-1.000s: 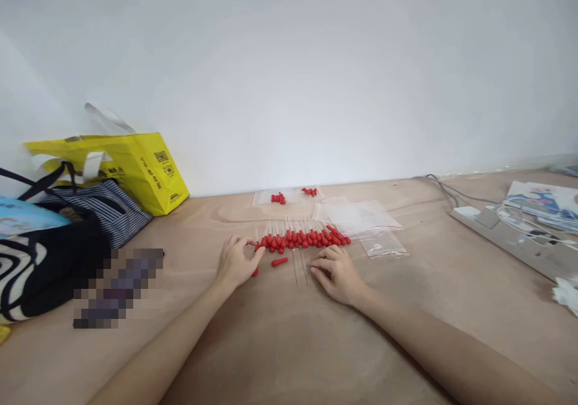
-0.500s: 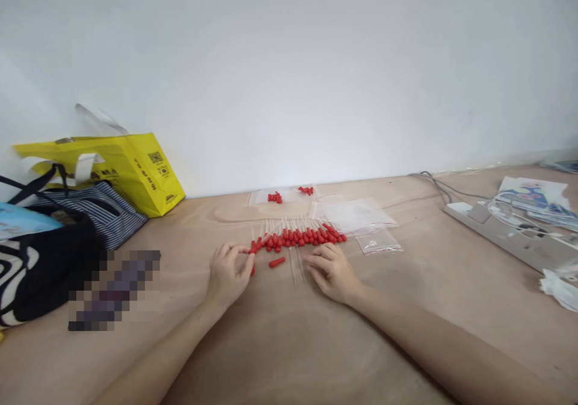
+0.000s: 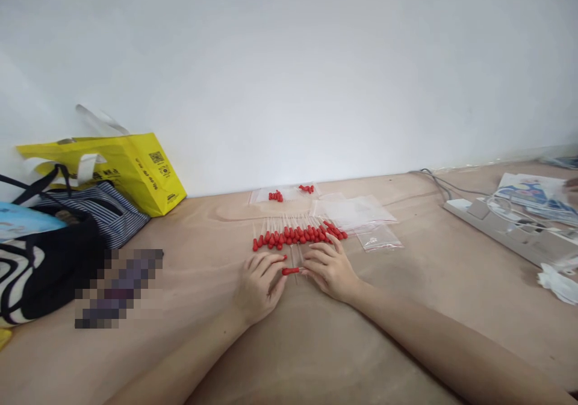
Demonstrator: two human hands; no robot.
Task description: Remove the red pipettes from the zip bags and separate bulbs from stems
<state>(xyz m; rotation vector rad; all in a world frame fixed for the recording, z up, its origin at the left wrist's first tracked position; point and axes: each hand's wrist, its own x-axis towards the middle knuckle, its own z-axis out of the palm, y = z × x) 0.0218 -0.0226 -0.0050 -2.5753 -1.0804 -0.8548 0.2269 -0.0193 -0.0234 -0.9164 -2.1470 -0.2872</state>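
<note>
A row of several glass droppers with red rubber bulbs lies on the wooden table. Just in front of it my left hand and my right hand meet. A loose red bulb sits between their fingertips, pinched by my left fingers. My right fingers are curled close to the bulb's right end, on a thin clear tube that is hard to make out. Two or three bare clear tubes lie beside the bulb.
Clear zip bags lie behind and right of the row, some with red bulbs inside. A yellow bag and striped and black bags stand at the left. A power strip, cables and papers sit at the right.
My left hand moved right from the row's left end to the loose red bulb and took hold of it. The bulb now lies level between both hands. My right hand barely shifted.
</note>
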